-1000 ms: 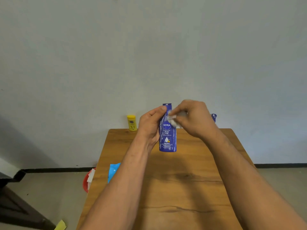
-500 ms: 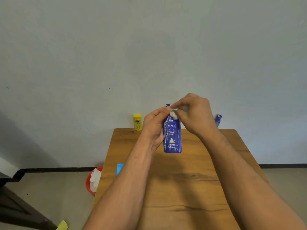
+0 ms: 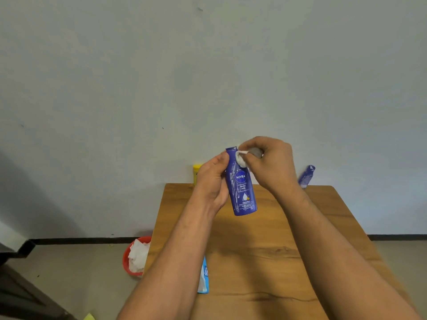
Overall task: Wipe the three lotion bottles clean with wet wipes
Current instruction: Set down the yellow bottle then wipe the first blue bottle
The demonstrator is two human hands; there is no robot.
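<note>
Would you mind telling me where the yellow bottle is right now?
In the head view, the yellow bottle stands at the table's far left corner against the wall, partly hidden behind the left hand.

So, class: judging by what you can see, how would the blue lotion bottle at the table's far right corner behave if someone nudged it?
The small blue bottle looks tall and narrow, so it would probably tip easily. It already appears tilted. Its rounded body would likely roll along the table once down.

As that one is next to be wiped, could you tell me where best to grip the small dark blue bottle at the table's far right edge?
Probably around the small dark blue bottle's middle, coming from the right-hand side with the right hand: it leans, and its base is hidden.
</note>
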